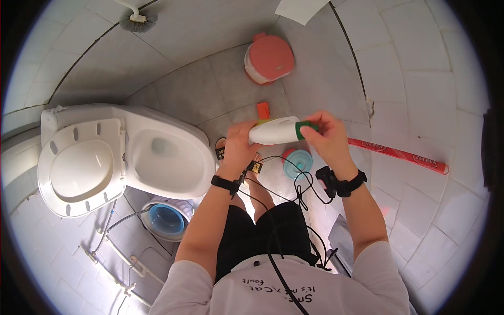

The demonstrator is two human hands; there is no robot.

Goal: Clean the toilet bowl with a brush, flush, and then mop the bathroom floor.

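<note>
A white plastic bottle with a green cap is held sideways in front of me. My left hand is closed round its base end. At the other end, the fingers of my right hand pinch the green cap, which sits on the bottle's neck. To the left stands a white toilet with its seat and lid raised. Both wrists wear black straps with cables hanging between them.
A pink lidded bin stands by the far wall, with an orange box nearer me. A teal-topped container is near my feet. A red pole leans at right. A toilet brush hangs far left; a blue bucket sits beside the toilet.
</note>
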